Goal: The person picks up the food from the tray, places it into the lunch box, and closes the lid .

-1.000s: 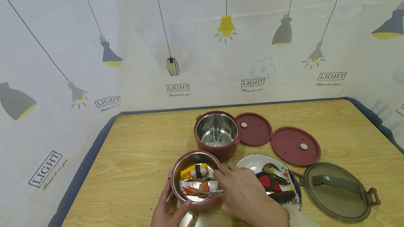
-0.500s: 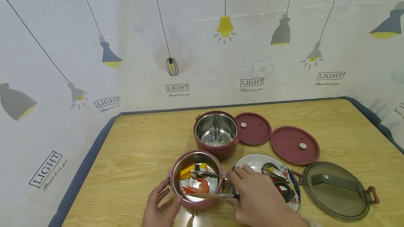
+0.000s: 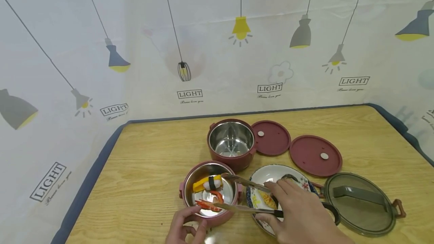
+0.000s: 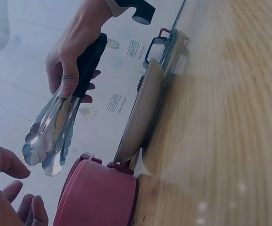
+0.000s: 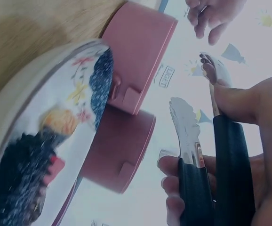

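My right hand (image 3: 301, 214) grips black-handled metal tongs (image 3: 242, 209) by their handles. The tongs' arms stand apart with nothing between the tips, which overlap the near pot's right side in the head view. This pink pot (image 3: 217, 220) has a steel inside. Lying in it are an orange shrimp (image 3: 207, 205) and an egg sushi (image 3: 202, 185), yellow and white with a black band. My left hand (image 3: 186, 226) hovers at the pot's front-left rim, fingers loosely bent and holding nothing; the left wrist view shows its fingers (image 4: 39, 212) apart from the pot.
A second pot (image 3: 232, 159) stands behind. Two maroon lids (image 3: 274, 142) lie at its right. A flowered plate (image 3: 268, 172) with several food pieces sits under my right hand, partly hidden. Right of it lies a handled glass lid (image 3: 359, 214). A printed cloth (image 3: 217, 48) hangs behind the table.
The tongs have opened, leaving the shrimp in the pot, and moved right with my right hand toward the plate. My left hand has left the pot's side and now hovers by its front rim.
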The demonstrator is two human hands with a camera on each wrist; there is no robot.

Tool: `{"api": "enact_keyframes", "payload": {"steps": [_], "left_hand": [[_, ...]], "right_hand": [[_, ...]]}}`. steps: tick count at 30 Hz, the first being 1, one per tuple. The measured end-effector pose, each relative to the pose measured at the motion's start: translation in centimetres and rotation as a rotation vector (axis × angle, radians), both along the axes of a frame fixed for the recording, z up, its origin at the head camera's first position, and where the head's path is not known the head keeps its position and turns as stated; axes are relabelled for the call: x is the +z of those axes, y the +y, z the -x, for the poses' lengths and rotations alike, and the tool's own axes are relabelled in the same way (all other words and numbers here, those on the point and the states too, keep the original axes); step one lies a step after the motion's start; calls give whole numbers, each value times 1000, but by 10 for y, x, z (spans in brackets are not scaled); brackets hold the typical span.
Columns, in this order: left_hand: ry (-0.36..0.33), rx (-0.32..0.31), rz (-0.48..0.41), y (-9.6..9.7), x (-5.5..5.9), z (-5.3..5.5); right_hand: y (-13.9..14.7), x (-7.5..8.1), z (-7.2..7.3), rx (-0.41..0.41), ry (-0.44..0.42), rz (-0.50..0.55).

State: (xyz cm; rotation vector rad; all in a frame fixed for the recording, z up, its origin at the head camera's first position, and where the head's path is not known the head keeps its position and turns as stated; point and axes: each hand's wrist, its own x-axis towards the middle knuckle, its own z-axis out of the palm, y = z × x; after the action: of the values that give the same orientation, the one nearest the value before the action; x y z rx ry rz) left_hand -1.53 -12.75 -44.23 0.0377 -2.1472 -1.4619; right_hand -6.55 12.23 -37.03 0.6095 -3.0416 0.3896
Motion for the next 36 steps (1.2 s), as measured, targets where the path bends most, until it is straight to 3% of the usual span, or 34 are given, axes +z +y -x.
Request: {"api": "enact_keyframes", "payload": {"steps": [3, 6, 11, 15, 17, 19, 23, 26, 29, 36], "left_hand": [[-6, -80, -45, 7, -3, -2], [-43, -189, -81, 11, -7, -4], [-224, -411, -103, 14, -11, -3], [-347, -616, -111, 13, -13, 1], [-386, -675, -133, 15, -13, 2], [-418, -704, -180, 18, -13, 2], [-469, -660, -221, 28, -12, 2], [-456, -618, -190, 37, -14, 3], [-451, -619, -153, 44, -16, 6], [-562, -663, -149, 54, -16, 16]], "right_hand": [[8, 0, -3, -25, 3, -15], [15, 0, -5, -34, 60, -28], [26, -3, -8, -42, 139, -72], [34, -7, -11, -83, 106, -86], [37, -10, -12, -105, 79, -84], [39, -13, -13, -120, 72, -89], [42, -18, -16, -138, 83, -112], [45, -22, -16, -147, 78, -129], [46, -24, -16, -174, 76, -123], [46, -29, -17, -214, 54, -131]]}}
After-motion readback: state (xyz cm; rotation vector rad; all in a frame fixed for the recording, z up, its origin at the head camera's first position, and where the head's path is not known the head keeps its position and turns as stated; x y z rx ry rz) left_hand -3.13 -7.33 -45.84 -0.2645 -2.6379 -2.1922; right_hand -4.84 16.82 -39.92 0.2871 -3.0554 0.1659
